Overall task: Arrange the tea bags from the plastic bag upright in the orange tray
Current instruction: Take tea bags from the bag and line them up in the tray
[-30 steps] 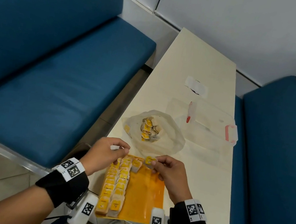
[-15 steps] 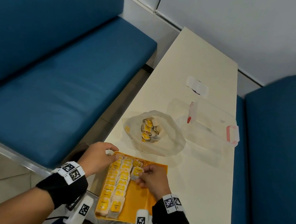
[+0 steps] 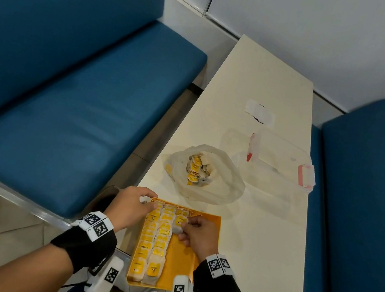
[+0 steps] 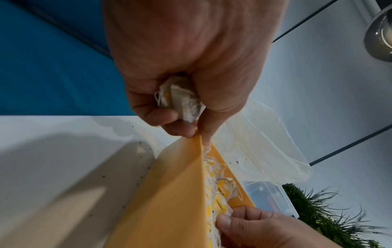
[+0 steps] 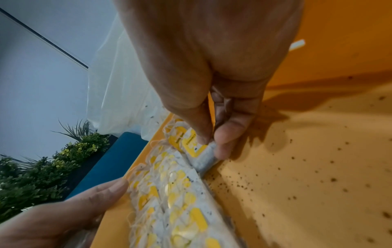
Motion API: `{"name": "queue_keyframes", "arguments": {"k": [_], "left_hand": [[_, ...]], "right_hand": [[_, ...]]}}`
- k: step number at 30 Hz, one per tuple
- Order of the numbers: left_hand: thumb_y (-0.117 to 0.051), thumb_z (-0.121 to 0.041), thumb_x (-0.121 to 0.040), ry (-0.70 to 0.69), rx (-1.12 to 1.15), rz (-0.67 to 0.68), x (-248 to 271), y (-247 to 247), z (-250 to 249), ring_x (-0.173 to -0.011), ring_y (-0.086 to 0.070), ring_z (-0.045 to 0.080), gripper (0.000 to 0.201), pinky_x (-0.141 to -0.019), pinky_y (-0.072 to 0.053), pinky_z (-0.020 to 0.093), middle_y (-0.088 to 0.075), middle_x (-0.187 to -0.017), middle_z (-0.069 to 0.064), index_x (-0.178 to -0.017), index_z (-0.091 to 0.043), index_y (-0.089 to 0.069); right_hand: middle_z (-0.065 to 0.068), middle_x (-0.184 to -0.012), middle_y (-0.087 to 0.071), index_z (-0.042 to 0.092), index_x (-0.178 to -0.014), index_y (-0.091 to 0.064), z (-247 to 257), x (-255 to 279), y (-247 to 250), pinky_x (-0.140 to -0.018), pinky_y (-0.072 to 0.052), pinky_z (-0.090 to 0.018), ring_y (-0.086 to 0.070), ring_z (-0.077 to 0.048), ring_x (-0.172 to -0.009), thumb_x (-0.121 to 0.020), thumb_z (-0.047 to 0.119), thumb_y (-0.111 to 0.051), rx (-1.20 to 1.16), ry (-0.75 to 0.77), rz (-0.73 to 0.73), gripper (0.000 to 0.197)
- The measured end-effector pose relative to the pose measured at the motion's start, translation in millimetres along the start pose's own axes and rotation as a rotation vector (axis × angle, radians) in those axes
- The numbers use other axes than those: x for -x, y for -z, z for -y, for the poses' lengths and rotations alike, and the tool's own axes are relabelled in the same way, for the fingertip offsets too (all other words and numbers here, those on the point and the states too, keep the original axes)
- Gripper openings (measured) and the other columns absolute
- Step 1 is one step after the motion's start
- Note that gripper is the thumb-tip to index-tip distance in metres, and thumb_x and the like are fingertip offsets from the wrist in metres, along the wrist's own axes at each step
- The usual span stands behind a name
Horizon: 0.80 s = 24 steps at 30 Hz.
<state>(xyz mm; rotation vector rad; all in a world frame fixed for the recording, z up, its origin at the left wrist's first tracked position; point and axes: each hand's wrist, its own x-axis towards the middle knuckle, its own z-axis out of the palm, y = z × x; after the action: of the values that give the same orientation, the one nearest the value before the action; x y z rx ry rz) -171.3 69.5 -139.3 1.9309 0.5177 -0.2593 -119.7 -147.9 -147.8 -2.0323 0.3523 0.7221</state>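
Note:
The orange tray (image 3: 199, 252) lies at the table's near end, with two long rows of yellow-tagged tea bags (image 3: 154, 239) standing along its left side. My right hand (image 3: 184, 227) pinches one tea bag (image 5: 199, 151) between thumb and forefinger and sets it at the far end of a short third row. My left hand (image 3: 148, 203) sits at the tray's far left corner. Its fingers curl round a small bunch of spare tea bags (image 4: 180, 97), and its fingertips touch the tray rim (image 4: 199, 151). The plastic bag (image 3: 221, 179) beyond the tray holds several more tea bags (image 3: 197, 168).
A clear plastic box (image 3: 280, 162) with a red latch stands right of the bag, and a small white packet (image 3: 259, 110) lies farther back. Blue benches (image 3: 81, 106) flank the narrow table (image 3: 258, 252). Tea crumbs speckle the tray floor (image 5: 297, 159).
My right hand has carried its tea bag from the tray's far edge down into the tray beside the second row. The left hand stays at the far left corner.

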Motion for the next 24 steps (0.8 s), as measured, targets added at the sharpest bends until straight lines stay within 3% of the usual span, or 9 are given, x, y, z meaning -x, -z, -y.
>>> {"name": "queue_keyframes", "arguments": {"k": [6, 10, 13, 17, 19, 21, 24], "left_hand": [[-0.075, -0.028, -0.092, -0.005, 0.007, -0.002, -1.6, -0.4, 0.6, -0.095, -0.062, 0.003, 0.026, -0.07, -0.042, 0.008, -0.071, -0.11, -0.007, -0.117, -0.022, -0.074], [-0.076, -0.028, -0.092, -0.006, 0.003, -0.004, -1.3, -0.6, 1.2, -0.1, -0.064, 0.007, 0.027, -0.075, -0.046, 0.013, -0.072, -0.11, -0.008, -0.118, -0.022, -0.074], [-0.076, -0.028, -0.092, -0.015, -0.007, -0.001, -1.6, -0.4, 1.7, -0.1, -0.064, 0.006, 0.028, -0.074, -0.045, 0.011, -0.071, -0.11, -0.009, -0.119, -0.022, -0.074], [-0.076, -0.038, -0.089, -0.02, 0.002, 0.009, -0.3, 4.9, 3.5, -0.104, -0.063, 0.008, 0.03, -0.084, -0.049, 0.021, -0.069, -0.112, -0.012, -0.117, -0.026, -0.074], [-0.072, -0.049, -0.09, -0.001, 0.09, -0.039, 3.5, 10.5, -0.5, -0.093, -0.065, 0.01, 0.026, -0.084, -0.054, 0.03, -0.07, -0.104, -0.012, -0.108, -0.03, -0.073], [-0.061, -0.052, -0.096, 0.042, 0.274, -0.029, 9.1, 17.2, -11.1, -0.074, -0.064, 0.013, 0.03, -0.068, -0.054, 0.031, -0.072, -0.09, -0.001, -0.104, -0.026, -0.072], [-0.048, -0.054, -0.102, 0.187, 0.731, 0.16, 15.3, 27.4, -31.0, -0.071, -0.064, 0.024, 0.048, -0.06, -0.05, 0.034, -0.071, -0.09, 0.016, -0.115, -0.013, -0.069]], "right_hand": [[-0.012, -0.068, -0.074, 0.012, -0.084, -0.069, 3.7, -1.5, -4.9, -0.055, -0.055, -0.028, -0.065, -0.015, -0.053, -0.091, 0.013, -0.068, 0.058, 0.02, -0.076, 0.007], [-0.011, -0.067, -0.074, 0.014, -0.081, -0.068, 6.5, -1.9, -8.9, -0.067, -0.061, -0.04, -0.067, -0.016, -0.055, -0.091, 0.015, -0.069, 0.072, 0.019, -0.106, 0.01], [-0.011, -0.068, -0.075, 0.013, -0.082, -0.068, 7.2, -1.3, -9.7, -0.07, -0.062, -0.042, -0.068, -0.018, -0.057, -0.09, 0.015, -0.07, 0.063, 0.022, -0.108, 0.009], [-0.014, -0.074, -0.075, 0.01, -0.085, -0.068, 9.7, 4.7, -3.2, -0.072, -0.062, -0.043, -0.069, -0.019, -0.06, -0.09, 0.014, -0.069, 0.019, -0.01, -0.083, 0.007], [-0.016, -0.079, -0.075, 0.006, -0.087, -0.068, 10.9, 10.7, 5.6, -0.069, -0.063, -0.039, -0.071, -0.021, -0.062, -0.088, 0.014, -0.07, 0.01, -0.018, -0.09, 0.009], [-0.014, -0.078, -0.075, 0.005, -0.089, -0.069, 13.7, 18.9, 15.7, -0.061, -0.062, -0.033, -0.073, -0.021, -0.063, -0.087, 0.012, -0.067, 0.03, -0.003, -0.116, 0.008], [-0.007, -0.077, -0.074, 0.011, -0.086, -0.071, 24.5, 33.3, 26.0, -0.056, -0.057, -0.031, -0.074, -0.02, -0.066, -0.087, 0.011, -0.066, 0.089, 0.109, -0.113, 0.005]]}}
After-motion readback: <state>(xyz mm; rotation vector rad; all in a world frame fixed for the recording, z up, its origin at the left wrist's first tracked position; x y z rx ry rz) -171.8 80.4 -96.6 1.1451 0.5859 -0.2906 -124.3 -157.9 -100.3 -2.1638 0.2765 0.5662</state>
